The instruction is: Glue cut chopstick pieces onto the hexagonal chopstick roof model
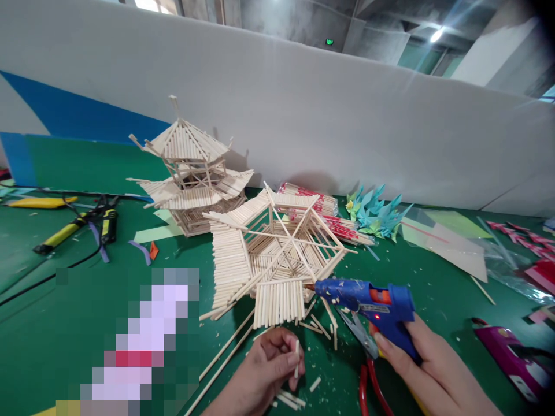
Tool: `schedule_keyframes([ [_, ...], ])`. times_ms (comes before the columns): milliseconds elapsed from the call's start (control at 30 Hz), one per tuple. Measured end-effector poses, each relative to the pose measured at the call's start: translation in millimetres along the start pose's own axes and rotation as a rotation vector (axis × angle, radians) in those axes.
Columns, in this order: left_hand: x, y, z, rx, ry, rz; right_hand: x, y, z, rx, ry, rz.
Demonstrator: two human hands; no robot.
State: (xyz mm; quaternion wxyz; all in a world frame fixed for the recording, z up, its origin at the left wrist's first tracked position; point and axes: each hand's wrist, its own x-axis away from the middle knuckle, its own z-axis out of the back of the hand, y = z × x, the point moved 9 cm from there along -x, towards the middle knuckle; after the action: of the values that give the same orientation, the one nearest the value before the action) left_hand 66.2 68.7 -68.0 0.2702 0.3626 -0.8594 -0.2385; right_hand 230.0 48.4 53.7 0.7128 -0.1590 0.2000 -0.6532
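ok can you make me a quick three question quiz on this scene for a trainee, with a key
1. Which hand is holding the blue glue gun?

2. True or false: the left hand is holding a pair of pliers.

3. Choose one. In the picture, the multi-tiered stick pagoda stands:
a) to the left of the turquoise spiky piece
b) to the right of it
c) on top of it

Key:
1. The right hand.
2. False; it is holding a short stick.
3. a

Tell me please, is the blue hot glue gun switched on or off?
On, it seems: a red light glows on the hot glue gun in the right hand.
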Motion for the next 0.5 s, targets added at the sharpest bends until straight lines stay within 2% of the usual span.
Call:
schedule_keyframes([
  [300, -1.3, 0.8, -1.6, -0.011, 0.008, 0.002, 4.2, -5.7, 6.6, 0.070, 0.038, 0.060],
  [500, -1.1, 3.3, -2.1, -0.007, 0.021, -0.014, 10.0, 0.6, 6.6, 0.011, 0.051, 0.005],
])
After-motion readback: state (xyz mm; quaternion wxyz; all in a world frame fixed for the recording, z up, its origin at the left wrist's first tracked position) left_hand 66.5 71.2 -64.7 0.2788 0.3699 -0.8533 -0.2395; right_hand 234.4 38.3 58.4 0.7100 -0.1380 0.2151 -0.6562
